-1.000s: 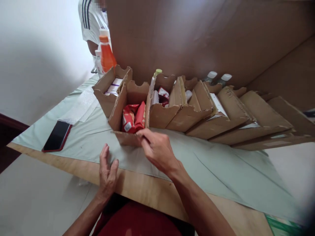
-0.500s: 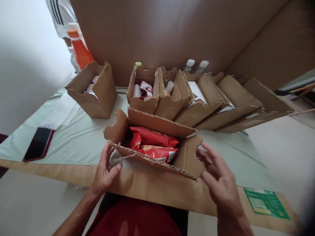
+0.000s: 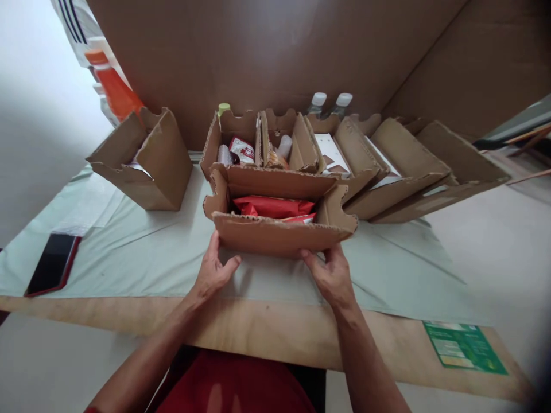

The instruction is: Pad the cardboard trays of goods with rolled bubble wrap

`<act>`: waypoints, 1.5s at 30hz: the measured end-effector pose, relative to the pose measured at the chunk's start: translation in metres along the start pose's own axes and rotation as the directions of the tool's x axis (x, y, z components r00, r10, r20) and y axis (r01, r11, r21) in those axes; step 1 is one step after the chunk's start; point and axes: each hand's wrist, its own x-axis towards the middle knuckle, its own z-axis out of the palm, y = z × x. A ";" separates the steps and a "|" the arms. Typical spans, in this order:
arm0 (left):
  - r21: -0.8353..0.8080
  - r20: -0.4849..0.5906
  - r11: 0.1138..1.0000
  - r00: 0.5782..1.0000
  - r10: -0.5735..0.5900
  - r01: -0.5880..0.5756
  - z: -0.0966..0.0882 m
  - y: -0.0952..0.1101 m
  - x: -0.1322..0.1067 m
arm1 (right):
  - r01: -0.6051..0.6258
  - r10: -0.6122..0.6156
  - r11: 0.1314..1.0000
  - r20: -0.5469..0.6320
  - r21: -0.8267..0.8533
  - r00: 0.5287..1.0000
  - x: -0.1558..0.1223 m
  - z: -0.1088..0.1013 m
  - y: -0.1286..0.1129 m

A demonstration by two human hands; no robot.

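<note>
An open-topped cardboard box (image 3: 279,238) with notched ends stands between my hands, close in front of a row of similar boxes. Red snack packets (image 3: 275,206) lie inside it. My left hand (image 3: 213,272) holds its lower left corner, fingers at the side and thumb spread out in front. Gripping the lower right part is my right hand (image 3: 331,272), its thumb against the front face. The right fingers are partly hidden by the box.
Several cardboard boxes (image 3: 365,172) lean in a row behind, with bottles (image 3: 317,102) beyond. At left are another box (image 3: 172,166), an orange bottle (image 3: 114,89) and a phone (image 3: 52,263). A green leaflet (image 3: 467,349) lies at the table's front right. A person's striped sleeve (image 3: 71,26) shows top left.
Both hands have moved forward with the box, away from me and up to the row. My right hand has shifted from the box's right end to its front lower right.
</note>
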 end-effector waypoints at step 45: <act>0.727 -0.128 0.687 0.981 0.146 -0.008 -0.174 -0.003 -0.020 | 0.328 -0.315 0.864 0.098 -0.383 0.944 -0.080 0.030 0.016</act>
